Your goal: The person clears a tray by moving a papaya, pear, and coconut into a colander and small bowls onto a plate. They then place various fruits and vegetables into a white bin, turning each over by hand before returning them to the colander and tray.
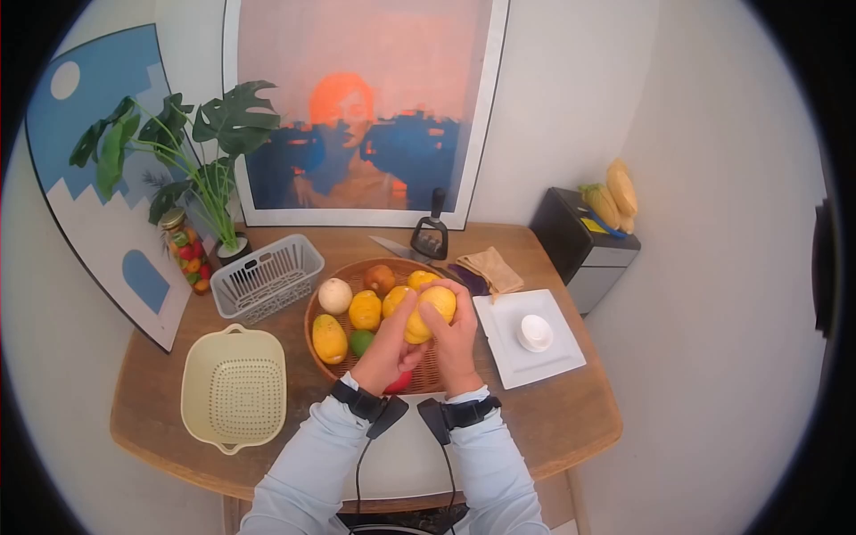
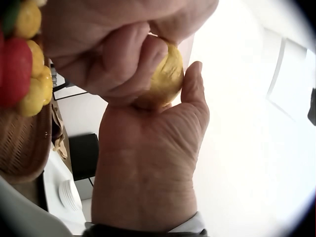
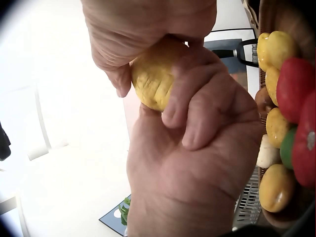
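Both hands hold a lumpy yellow fruit (image 1: 438, 305) above the wicker basket (image 2: 22, 143). My left hand (image 1: 388, 348) grips it from the left with curled fingers, while my right hand (image 1: 457, 343) wraps the other side, thumb across its front. Creases mark the fruit's skin in the right wrist view, and the fingers hide much of it. Within the basket lie a white round vegetable (image 1: 335, 296), an orange-brown one (image 1: 379, 280), a mango-like yellow fruit (image 1: 330, 339), a green item (image 1: 361, 342), several other yellow ones and glossy red produce (image 3: 296, 89).
On the left stand a cream colander (image 1: 192, 383) and a grey plastic basket (image 1: 285, 267). A square white plate (image 1: 499, 348) bears a small white bowl (image 1: 535, 333) on the right. Behind the wicker basket are a knife (image 1: 392, 248), a black-handled tool (image 1: 430, 239) and a tan cloth (image 1: 489, 267).
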`<act>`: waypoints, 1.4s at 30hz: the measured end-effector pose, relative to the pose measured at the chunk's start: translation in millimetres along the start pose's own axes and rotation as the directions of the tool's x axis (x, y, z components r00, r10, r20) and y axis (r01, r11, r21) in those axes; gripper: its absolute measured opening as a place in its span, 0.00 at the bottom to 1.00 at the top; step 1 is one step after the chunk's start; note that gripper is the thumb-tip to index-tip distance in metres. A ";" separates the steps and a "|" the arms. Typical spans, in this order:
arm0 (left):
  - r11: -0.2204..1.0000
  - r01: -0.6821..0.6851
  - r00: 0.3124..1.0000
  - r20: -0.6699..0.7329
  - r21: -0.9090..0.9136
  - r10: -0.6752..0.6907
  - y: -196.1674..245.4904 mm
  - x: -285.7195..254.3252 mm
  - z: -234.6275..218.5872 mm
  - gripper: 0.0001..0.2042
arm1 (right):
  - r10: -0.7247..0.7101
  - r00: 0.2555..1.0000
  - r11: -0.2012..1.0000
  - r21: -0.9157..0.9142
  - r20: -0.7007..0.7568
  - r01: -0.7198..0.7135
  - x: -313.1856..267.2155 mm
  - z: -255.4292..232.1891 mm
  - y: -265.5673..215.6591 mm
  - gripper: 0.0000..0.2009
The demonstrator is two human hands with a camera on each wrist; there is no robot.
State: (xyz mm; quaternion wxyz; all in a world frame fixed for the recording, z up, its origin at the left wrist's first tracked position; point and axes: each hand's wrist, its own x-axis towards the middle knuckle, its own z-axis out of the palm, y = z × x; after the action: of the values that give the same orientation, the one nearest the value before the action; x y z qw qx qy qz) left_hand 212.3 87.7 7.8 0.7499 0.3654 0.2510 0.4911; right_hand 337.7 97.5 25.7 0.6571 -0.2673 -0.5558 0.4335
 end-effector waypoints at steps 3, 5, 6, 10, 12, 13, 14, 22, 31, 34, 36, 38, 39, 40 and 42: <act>0.996 0.037 0.998 -0.038 -0.087 -0.041 11.4 -8.3 16.9 0.23 | -0.030 0.999 1.000 0.002 0.020 0.030 -0.1 -1.1 -1.5 0.20; 0.997 -0.051 0.995 -0.089 -0.051 0.046 7.4 -5.7 23.6 0.23 | -0.015 1.000 1.000 -0.005 -0.024 0.015 -0.2 0.0 -0.1 0.21; 0.992 -0.123 0.989 -0.087 -0.006 0.122 -1.3 0.7 18.8 0.24 | 0.003 0.998 1.000 -0.003 -0.063 -0.003 -0.6 2.5 1.4 0.21; 0.984 -0.171 0.967 -0.183 0.040 0.175 -14.1 13.0 -1.1 0.24 | -0.152 0.988 0.923 -0.361 -0.031 0.131 0.5 0.9 3.9 0.21; 0.985 -0.150 0.966 -0.198 0.087 0.165 -5.4 5.1 -9.3 0.20 | -0.217 0.976 0.843 -0.501 0.018 0.196 -2.5 5.1 -3.1 0.21; 0.984 -0.139 0.965 -0.206 0.111 0.160 -1.4 0.8 -9.7 0.18 | -0.245 0.968 0.793 -0.565 0.047 0.228 -3.7 7.6 -5.3 0.20; 0.973 -0.198 0.940 -0.257 0.120 0.223 -0.7 -1.2 -4.4 0.17 | -0.249 0.968 0.796 -0.562 0.030 0.223 -3.4 8.5 -1.4 0.20; 0.099 -0.426 0.461 0.121 0.899 0.879 -9.4 5.4 17.9 0.15 | 0.275 0.957 0.939 -0.190 -0.091 -0.288 6.3 -13.4 31.6 0.19; 0.944 -0.301 0.843 -0.425 0.134 0.329 13.2 -7.3 19.9 0.14 | -0.184 0.973 0.797 -0.558 0.139 0.230 -1.4 6.8 7.8 0.20; 0.841 -0.296 0.797 -0.369 0.452 0.479 -0.9 -1.2 16.7 0.14 | 0.173 0.983 0.783 -0.595 -0.067 -0.179 2.6 -4.7 15.4 0.19; 0.746 -0.294 0.770 -0.315 0.598 0.555 -5.3 1.1 16.9 0.15 | 0.245 0.966 0.825 -0.505 -0.086 -0.255 6.4 -14.8 22.9 0.18; 0.755 -0.302 0.769 -0.319 0.582 0.554 -6.1 2.1 18.4 0.15 | 0.097 0.994 0.856 -0.505 -0.050 -0.109 5.8 -12.2 19.4 0.17; 0.868 -0.285 0.825 -0.358 0.406 0.438 -1.9 -0.1 15.4 0.15 | -0.089 0.996 0.837 -0.542 0.005 0.078 2.2 -4.7 16.2 0.17; 0.945 -0.249 0.875 -0.369 0.214 0.314 6.2 -4.3 9.7 0.15 | -0.270 0.961 0.782 -0.567 0.067 0.259 -0.9 2.8 10.8 0.18; 0.976 -0.216 0.903 -0.379 0.009 0.203 11.7 -5.7 7.0 0.15 | -0.340 0.932 0.703 -0.624 0.130 0.343 -4.6 13.6 -1.1 0.17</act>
State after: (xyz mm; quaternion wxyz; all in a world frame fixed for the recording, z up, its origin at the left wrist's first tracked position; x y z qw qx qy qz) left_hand 208.7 83.3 21.3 0.6362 0.2765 0.3417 0.6340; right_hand 325.0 91.2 27.6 0.5946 -0.3651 -0.7106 0.0910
